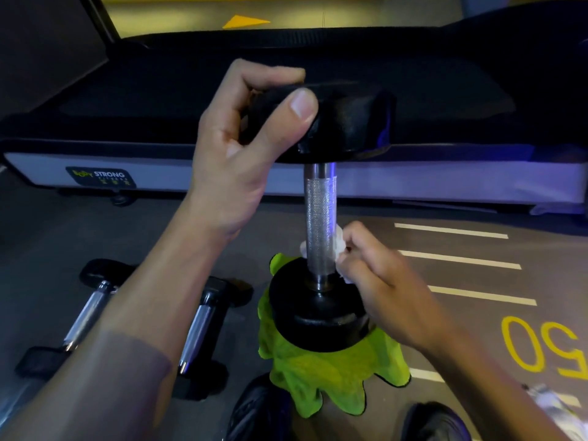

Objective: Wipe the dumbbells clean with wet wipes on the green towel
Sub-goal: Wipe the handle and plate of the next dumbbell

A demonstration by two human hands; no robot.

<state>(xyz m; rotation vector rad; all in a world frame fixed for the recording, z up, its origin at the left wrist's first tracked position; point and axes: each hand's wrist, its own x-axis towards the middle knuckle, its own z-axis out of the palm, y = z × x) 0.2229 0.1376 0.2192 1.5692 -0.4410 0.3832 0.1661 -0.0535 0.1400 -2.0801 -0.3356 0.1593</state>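
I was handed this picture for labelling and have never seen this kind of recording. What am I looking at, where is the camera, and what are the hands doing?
There is no machine here: a person wears one camera on the head, so you look down at their own arms. A dumbbell stands upright on a green towel on the gym floor. The left hand grips its top weight to steady it. The right hand pinches a white wet wipe against the lower part of the metal handle. Two more dumbbells lie on the floor to the left, off the towel. Behind them runs the base of a treadmill.
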